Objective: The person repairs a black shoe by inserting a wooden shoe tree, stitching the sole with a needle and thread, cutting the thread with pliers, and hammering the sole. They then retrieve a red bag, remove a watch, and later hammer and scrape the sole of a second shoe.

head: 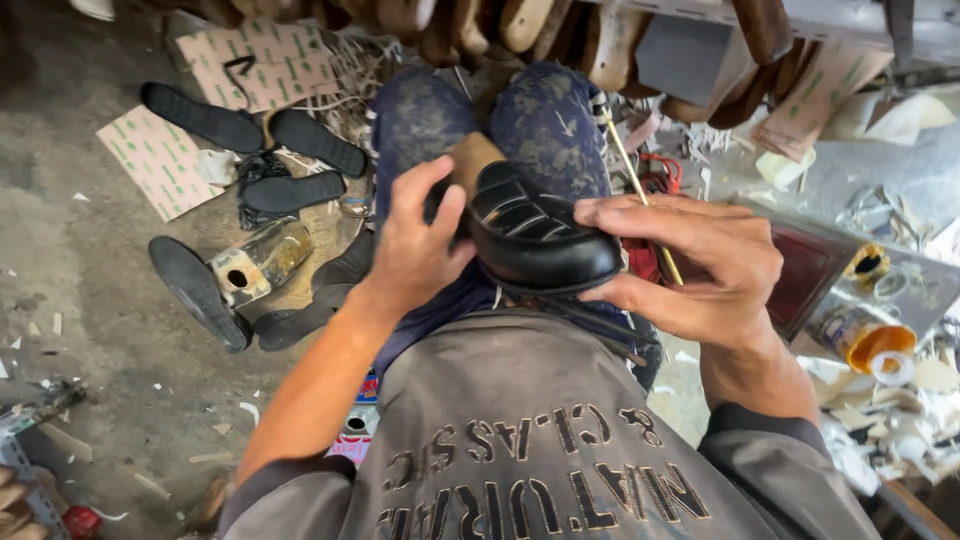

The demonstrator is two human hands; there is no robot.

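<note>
Two hands grip a black shoe [535,235] on the lap: left hand [420,245] clasps its heel, right hand [690,265] pinches the toe and a stick [640,190]. Upper looks shaped; loose soles [300,140] lie unattached on the floor.

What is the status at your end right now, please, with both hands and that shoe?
Left hand grips black shoe on lap. Right hand pinches its toe edge, thin stick alongside. Nothing blocking; loose soles on floor.
</note>
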